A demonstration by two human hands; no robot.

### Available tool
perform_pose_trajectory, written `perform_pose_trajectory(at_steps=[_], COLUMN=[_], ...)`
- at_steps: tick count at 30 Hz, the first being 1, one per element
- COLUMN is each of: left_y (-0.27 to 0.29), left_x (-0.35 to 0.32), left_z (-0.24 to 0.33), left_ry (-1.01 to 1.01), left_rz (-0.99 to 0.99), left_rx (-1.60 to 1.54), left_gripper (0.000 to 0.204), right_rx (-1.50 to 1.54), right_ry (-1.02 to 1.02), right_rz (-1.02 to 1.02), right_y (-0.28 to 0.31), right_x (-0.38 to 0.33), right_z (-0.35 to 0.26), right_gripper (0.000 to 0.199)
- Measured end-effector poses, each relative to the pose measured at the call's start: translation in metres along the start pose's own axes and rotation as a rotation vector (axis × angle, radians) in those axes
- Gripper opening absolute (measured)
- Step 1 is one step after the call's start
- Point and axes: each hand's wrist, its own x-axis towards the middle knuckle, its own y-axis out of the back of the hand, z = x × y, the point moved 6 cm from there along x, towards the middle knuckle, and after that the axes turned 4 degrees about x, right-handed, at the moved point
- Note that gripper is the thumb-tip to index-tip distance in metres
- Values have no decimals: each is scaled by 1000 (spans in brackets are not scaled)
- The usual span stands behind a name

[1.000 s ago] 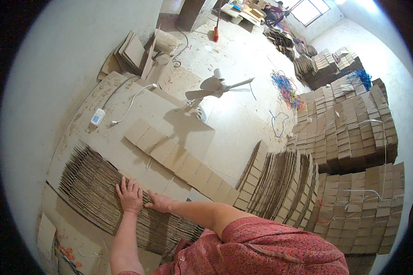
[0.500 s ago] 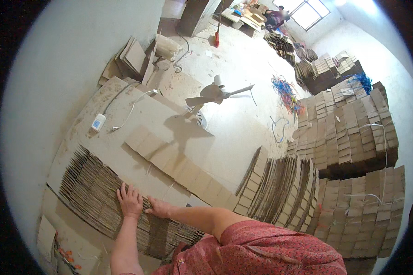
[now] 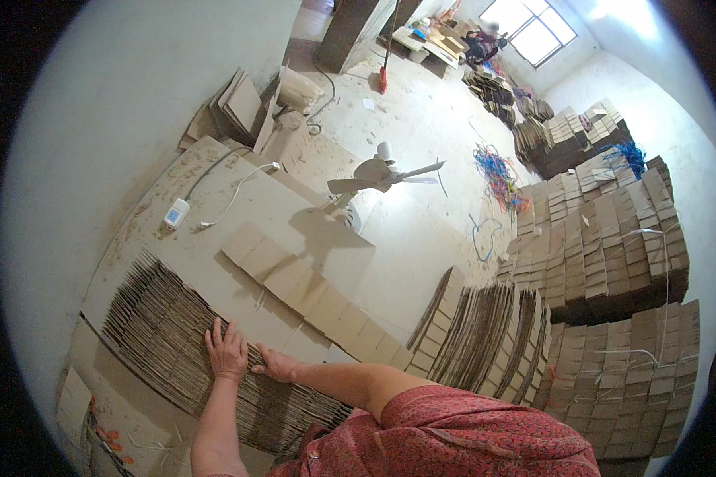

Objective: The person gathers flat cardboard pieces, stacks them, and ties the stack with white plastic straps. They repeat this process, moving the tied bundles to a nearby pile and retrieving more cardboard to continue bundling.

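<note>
Here, left hand [image 3: 228, 351] and right hand [image 3: 277, 364] on cardboard [image 3: 163, 318], far bin [image 3: 418, 56] indistinct inside.

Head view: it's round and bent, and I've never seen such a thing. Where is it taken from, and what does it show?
There is no robot, only a person working bare-handed. A wide fisheye camera worn on the head looks down, so straight edges curve. The left hand and right hand touch a long row of brown cardboard pieces, packed on edge; neither seems to lift anything. Beyond are a flat cardboard strip and a fan. Cardboard stacks stand at right.
</note>
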Motion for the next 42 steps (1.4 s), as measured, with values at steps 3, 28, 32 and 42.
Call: perform_pose_trajectory(at_steps=[3,28,32,42], left_y=[-3,-2,-2,7], left_x=[0,0,3,17], left_z=[-2,-1,2,5], left_ry=[-5,-6,1,-62], left_rz=[-3,-29,-20,53], left_rx=[-18,20,24,-4], left_gripper=[19,22,22,25], right_rx=[-19,9,4,-29], right_ry=[-54,-37,-95,-115], right_rz=[-26,38,-37,213], right_y=[3,8,20,-11], right_x=[-4,-9,-17,24], right_z=[-6,-12,-19,38], right_gripper=[71,65,70,63])
